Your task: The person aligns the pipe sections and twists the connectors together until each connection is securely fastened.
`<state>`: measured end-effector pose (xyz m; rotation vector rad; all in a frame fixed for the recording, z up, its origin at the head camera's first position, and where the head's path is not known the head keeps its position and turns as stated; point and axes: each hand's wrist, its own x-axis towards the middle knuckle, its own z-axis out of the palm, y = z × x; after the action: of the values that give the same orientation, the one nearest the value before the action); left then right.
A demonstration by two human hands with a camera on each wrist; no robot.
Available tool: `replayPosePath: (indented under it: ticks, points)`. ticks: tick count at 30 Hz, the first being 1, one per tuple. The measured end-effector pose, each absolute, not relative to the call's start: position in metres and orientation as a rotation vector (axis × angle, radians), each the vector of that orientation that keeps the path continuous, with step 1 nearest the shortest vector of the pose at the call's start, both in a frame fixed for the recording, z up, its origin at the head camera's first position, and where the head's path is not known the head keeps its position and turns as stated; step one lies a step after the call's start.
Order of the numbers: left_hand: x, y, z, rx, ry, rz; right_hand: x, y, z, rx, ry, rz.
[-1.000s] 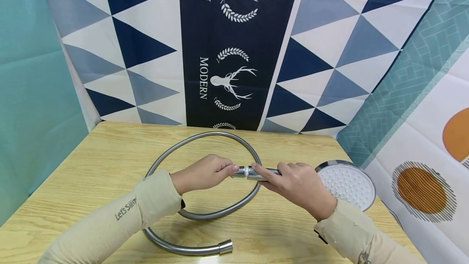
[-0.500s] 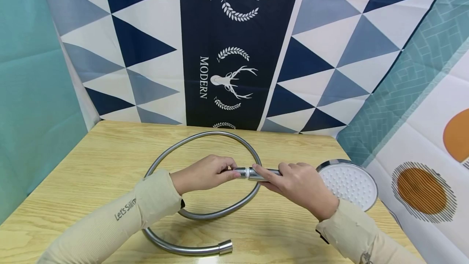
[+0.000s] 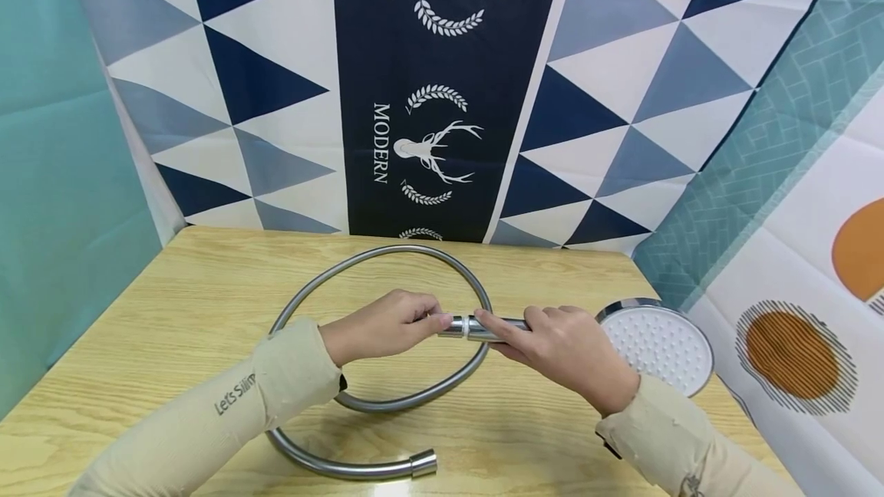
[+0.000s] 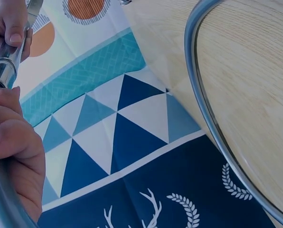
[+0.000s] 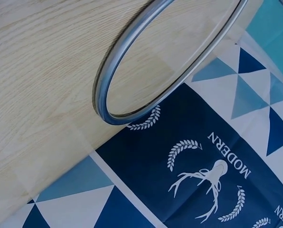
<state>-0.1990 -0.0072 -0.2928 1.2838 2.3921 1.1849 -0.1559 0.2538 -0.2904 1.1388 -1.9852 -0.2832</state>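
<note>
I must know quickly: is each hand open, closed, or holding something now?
Left hand: closed, holding the hose.
Right hand: closed, holding the shower handle.

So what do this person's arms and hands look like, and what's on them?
The left hand and right hand are bare. The left sleeve and right sleeve are long and cream-coloured. Dark lettering starting "Let's" marks the left one; a dark mark on the other is unclear. A small black piece shows at each cuff.
</note>
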Motion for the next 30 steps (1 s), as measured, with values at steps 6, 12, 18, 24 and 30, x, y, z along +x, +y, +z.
replayPosePath:
  ticks: [6, 12, 18, 24, 30]
  points:
    - [-0.1988, -0.0080, -0.2915, 1.309, 2.402, 1.165, -0.1560, 0.2537, -0.2892, 1.142, -1.986, -0.296]
    - [-0.1989, -0.0083, -0.2921, 1.348, 2.403, 1.158, -0.1554, 0.2541, -0.2913, 1.139, -1.990, -0.290]
    - [-0.2001, -0.0086, -0.2945, 1.386, 2.379, 1.195, -0.1543, 0.2536, -0.2932, 1.127, -1.996, -0.292]
    - [-0.2008, -0.0089, -0.2954, 1.317, 2.318, 1.289, -0.1525, 0.2524, -0.2925, 1.125, -2.006, -0.285]
    - [-0.2020, -0.0063, -0.2948, 1.221, 2.358, 1.214, -0.1522, 0.2535, -0.2926, 1.114, -2.013, -0.323]
